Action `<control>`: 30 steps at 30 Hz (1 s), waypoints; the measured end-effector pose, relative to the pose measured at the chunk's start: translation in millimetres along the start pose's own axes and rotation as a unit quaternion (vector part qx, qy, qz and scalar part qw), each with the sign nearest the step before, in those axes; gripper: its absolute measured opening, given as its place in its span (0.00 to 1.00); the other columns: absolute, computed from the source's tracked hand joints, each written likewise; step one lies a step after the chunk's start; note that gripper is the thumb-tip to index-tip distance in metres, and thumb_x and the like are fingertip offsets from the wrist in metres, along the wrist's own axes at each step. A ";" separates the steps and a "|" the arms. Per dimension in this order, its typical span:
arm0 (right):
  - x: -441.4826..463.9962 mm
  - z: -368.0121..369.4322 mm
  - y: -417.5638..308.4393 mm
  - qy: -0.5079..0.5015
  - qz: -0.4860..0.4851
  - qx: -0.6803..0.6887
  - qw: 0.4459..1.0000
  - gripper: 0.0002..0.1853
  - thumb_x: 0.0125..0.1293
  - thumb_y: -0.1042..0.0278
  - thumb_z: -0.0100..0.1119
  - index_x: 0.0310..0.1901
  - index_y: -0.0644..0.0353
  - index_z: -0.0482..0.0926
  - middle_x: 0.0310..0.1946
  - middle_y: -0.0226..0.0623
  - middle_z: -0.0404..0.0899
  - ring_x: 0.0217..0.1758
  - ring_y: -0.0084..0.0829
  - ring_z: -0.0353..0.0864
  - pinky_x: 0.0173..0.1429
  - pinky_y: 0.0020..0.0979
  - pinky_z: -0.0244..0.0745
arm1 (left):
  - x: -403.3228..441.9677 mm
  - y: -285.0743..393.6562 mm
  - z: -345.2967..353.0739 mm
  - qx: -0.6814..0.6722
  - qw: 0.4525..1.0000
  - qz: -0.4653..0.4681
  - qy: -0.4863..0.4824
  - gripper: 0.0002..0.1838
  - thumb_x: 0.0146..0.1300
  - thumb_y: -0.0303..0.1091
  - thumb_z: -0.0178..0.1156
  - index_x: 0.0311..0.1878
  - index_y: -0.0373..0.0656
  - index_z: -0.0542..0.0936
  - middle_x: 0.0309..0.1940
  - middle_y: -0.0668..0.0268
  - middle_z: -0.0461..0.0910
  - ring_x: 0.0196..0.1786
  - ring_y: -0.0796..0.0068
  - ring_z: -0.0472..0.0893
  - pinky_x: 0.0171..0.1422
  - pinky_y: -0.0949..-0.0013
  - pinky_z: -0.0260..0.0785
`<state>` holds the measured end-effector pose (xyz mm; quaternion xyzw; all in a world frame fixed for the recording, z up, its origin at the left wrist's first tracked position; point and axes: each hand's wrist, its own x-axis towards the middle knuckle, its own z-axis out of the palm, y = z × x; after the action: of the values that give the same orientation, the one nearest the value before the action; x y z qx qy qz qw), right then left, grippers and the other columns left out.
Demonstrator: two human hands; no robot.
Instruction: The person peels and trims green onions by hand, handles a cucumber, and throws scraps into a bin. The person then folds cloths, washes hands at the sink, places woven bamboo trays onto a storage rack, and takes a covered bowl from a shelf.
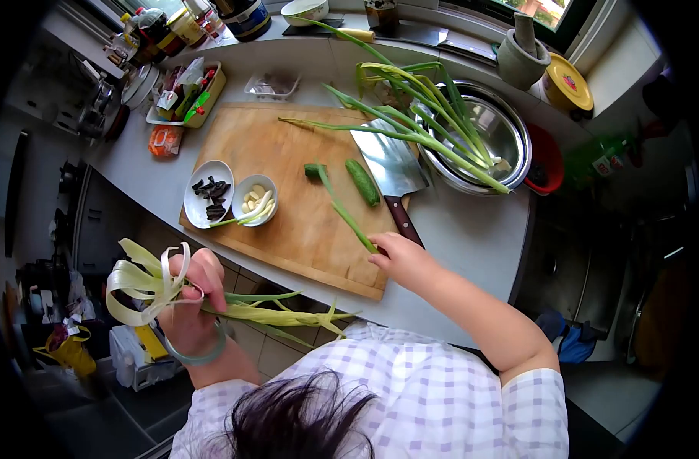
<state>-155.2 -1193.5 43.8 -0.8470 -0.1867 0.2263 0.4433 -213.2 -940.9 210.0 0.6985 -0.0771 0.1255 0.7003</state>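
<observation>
My left hand (pixel 196 294), beyond the counter's front edge, is closed around a bunch of pale peeled leek leaves (pixel 269 312). Over the board's front right part, my right hand (pixel 395 256) pinches one end of a green leaf piece (pixel 342 210). Two cucumber pieces (pixel 362 182) lie on the cutting board (pixel 288 249) near that leaf. A cleaver (pixel 388 161) rests at the board's right edge, its dark handle toward me. On the board's left stand a plate of black pieces (pixel 210 196) and a bowl of garlic cloves (pixel 255 200) with scallion.
Long leeks (pixel 441 138) lie across metal bowls (pixel 510 122) at the back right. A red basin (pixel 546 157) and a stone mortar (pixel 523 61) stand beyond. Back left are a basket of packets (pixel 187 96), an orange packet (pixel 166 141) and bottles (pixel 157 29).
</observation>
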 end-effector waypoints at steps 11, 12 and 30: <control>71.6 33.3 6.1 0.020 -0.076 -0.075 0.994 0.16 0.56 0.68 0.55 0.46 0.62 0.72 0.45 0.45 0.72 0.50 0.44 0.70 0.54 0.36 0.66 | -5.1 -35.1 6.9 -0.078 0.995 -0.051 -0.026 0.17 0.57 0.45 0.58 0.28 0.41 0.69 0.17 0.65 0.68 0.22 0.74 0.68 0.31 0.71 0.61; 63.6 23.7 5.5 -0.004 -0.059 -0.082 0.995 0.15 0.55 0.69 0.55 0.45 0.62 0.74 0.44 0.45 0.73 0.49 0.44 0.71 0.53 0.36 0.67 | -6.1 -42.9 3.9 -0.098 0.993 -0.064 -0.018 0.17 0.58 0.45 0.58 0.29 0.41 0.68 0.18 0.66 0.68 0.23 0.74 0.69 0.33 0.69 0.64; 45.0 -135.9 62.5 0.317 0.013 -0.278 0.907 0.08 0.55 0.69 0.54 0.37 0.61 0.75 0.35 0.41 0.76 0.43 0.43 0.72 0.47 0.38 0.67 | 42.0 -76.6 50.5 -0.320 0.931 -0.176 -0.034 0.11 0.55 0.32 0.62 0.36 0.46 0.68 0.20 0.75 0.63 0.20 0.83 0.62 0.30 0.74 0.58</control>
<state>-36.1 -1294.4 50.4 -0.9653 -0.0804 -0.1093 0.2230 -147.9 -987.9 149.1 0.4439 -0.0127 -0.0544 0.8943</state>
